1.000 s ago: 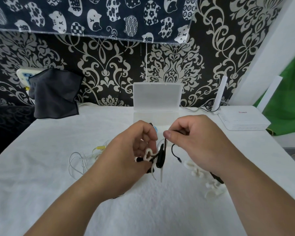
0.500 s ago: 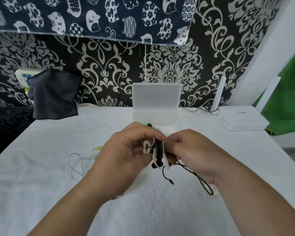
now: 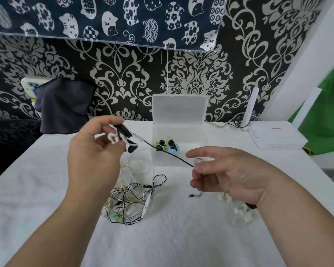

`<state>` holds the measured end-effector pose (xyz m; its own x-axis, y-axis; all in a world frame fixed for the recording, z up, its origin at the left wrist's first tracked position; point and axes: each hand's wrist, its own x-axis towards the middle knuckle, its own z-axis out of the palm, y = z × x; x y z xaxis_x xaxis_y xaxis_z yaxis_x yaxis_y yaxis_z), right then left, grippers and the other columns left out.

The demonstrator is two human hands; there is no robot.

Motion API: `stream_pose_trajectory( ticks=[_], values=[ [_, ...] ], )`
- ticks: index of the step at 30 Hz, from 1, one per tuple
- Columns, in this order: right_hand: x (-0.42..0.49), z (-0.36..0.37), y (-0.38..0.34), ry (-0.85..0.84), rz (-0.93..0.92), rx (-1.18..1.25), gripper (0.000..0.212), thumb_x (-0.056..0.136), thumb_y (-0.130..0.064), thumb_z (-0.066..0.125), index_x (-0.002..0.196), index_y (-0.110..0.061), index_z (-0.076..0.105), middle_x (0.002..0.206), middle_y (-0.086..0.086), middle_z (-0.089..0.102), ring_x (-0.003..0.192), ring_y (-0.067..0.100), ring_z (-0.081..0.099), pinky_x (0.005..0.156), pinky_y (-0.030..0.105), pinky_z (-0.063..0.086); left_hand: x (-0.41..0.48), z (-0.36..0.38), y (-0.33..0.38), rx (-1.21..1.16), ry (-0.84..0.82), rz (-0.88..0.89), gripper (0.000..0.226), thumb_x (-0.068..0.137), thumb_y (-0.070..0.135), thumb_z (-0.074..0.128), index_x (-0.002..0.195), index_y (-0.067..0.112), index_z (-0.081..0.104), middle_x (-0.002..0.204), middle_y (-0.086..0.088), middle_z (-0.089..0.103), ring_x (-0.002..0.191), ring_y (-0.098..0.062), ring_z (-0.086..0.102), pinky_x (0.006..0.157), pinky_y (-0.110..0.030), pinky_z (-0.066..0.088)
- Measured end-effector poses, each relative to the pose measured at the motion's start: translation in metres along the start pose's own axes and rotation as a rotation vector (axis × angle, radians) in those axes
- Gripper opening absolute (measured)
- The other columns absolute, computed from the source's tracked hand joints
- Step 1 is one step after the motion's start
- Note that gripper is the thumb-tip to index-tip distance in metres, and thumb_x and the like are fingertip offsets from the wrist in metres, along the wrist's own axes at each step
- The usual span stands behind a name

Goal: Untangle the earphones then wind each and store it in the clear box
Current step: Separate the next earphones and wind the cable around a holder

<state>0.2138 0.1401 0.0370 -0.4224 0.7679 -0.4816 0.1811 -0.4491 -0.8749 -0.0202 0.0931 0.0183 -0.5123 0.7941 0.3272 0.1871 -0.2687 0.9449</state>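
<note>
Pulling apart now: hands were together, my left hand (image 3: 93, 157) lifted, gripping wound earphone (image 3: 123, 134); right hand (image 3: 226, 176) pinches cord (image 3: 170, 154) end, taut before box (image 3: 179, 108). Last turns remain, I judge; tangle (image 3: 131, 199) waits.

Two hands: left hand (image 3: 93, 157), right hand (image 3: 228, 176). One wound bundle (image 3: 123, 137), one cord (image 3: 168, 154) off it. One box (image 3: 179, 112), far. One tangle (image 3: 131, 199), near. One cloth (image 3: 64, 108), one router (image 3: 278, 135). Winders (image 3: 239, 211), near right: count unclear.

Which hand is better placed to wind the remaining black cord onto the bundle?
Probably the right hand: it pinches the free end of the black cord, while the left hand grips the bundle.
</note>
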Motion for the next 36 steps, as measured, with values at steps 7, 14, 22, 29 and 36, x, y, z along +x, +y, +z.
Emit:
stream_pose_trajectory(
  ticks=[7,14,22,29,36],
  values=[
    [0.005,-0.009,0.005,0.258,0.0,-0.262,0.018,0.097,0.002,0.053,0.108,-0.007,0.064,0.076,0.016,0.076,0.076,0.033,0.075,0.103,0.049,0.049,0.003,-0.004,0.001,0.038,0.111,0.025,0.051,0.08,-0.019,0.061,0.091,0.03,0.069,0.072,0.02,0.052,0.068,-0.016,0.054,0.066,-0.038,0.046],
    [0.008,-0.022,0.01,0.446,0.034,-0.605,0.044,0.09,0.006,0.033,0.111,-0.022,0.059,0.068,0.001,0.076,0.073,0.019,0.073,0.058,0.025,0.04,0.006,-0.005,0.003,-0.039,0.086,0.079,0.053,0.078,-0.02,0.062,0.092,0.031,0.07,0.086,0.003,0.051,0.073,-0.019,0.052,0.069,-0.041,0.044],
    [0.007,-0.003,-0.004,0.406,-0.457,-0.465,0.056,0.082,0.019,0.043,0.106,-0.025,0.068,0.106,-0.008,0.073,0.106,0.004,0.066,0.094,0.014,0.047,-0.017,0.016,0.024,-0.256,-0.491,0.042,0.038,0.068,-0.008,0.066,0.089,0.024,0.073,0.087,-0.007,0.061,0.078,-0.015,0.061,0.07,-0.026,0.054],
    [-0.001,0.021,-0.002,0.315,-0.675,-0.418,0.051,0.068,-0.01,0.06,0.114,-0.031,0.066,0.105,-0.012,0.067,0.107,0.0,0.06,0.1,0.032,0.048,-0.03,0.024,0.031,-0.308,-0.66,-0.013,0.034,0.071,-0.011,0.065,0.091,0.016,0.072,0.083,-0.006,0.065,0.077,-0.018,0.061,0.071,-0.026,0.054],
    [-0.005,0.02,-0.004,0.055,-0.4,-0.428,0.012,0.096,-0.013,0.064,0.089,-0.01,0.074,0.081,0.004,0.076,0.082,0.02,0.072,0.094,0.05,0.054,-0.023,0.024,0.026,-0.339,-0.468,0.014,0.04,0.069,-0.011,0.065,0.091,0.023,0.073,0.088,-0.007,0.061,0.077,-0.024,0.063,0.073,-0.04,0.054]
  ],
)
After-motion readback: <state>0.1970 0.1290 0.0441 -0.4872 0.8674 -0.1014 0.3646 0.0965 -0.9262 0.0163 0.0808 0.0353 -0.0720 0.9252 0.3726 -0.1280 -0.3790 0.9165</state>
